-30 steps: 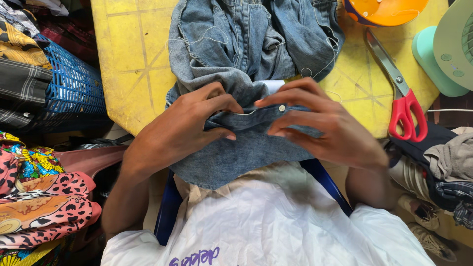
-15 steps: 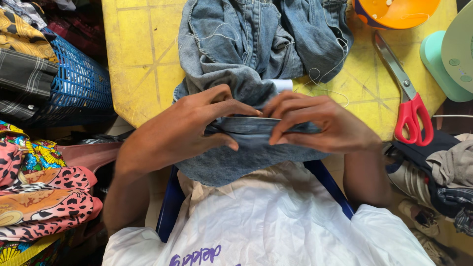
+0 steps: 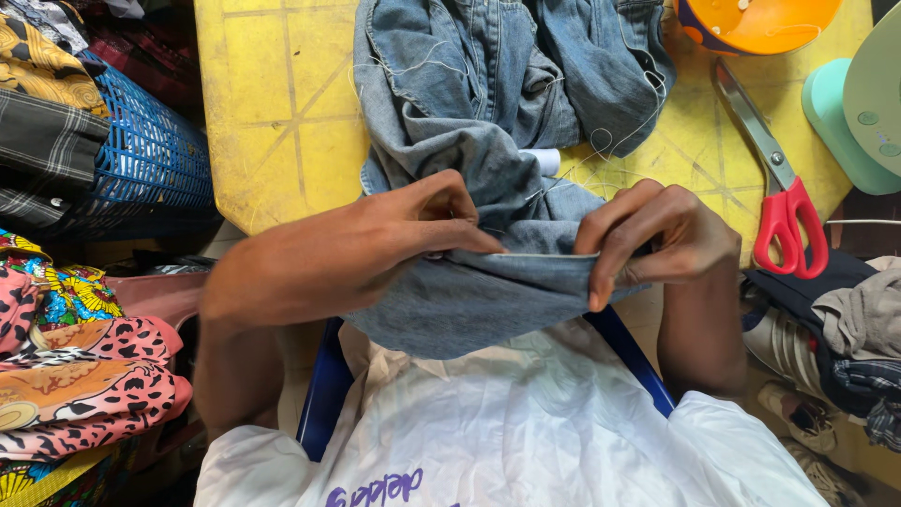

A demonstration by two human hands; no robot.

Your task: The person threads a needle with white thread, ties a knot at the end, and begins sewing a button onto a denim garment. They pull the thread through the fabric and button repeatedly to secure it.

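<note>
A folded edge of a blue denim garment (image 3: 488, 282) stretches taut between both hands at the near edge of a yellow table (image 3: 282, 113), while the rest of the denim lies bunched across the tabletop with loose pale threads trailing over it. The left hand (image 3: 413, 235) pinches the fold from above, thumb and fingertips pressed together on the cloth. The right hand (image 3: 657, 239) grips the other end, fingers curled over the edge and thumb beneath, closed on the fabric. A small white spool (image 3: 542, 161) peeks out from under the denim. Red-handled scissors (image 3: 774, 183) lie to the right on the table, near an orange bowl (image 3: 760, 21). A blue basket (image 3: 141, 160) of folded fabrics stands at the left.
</note>
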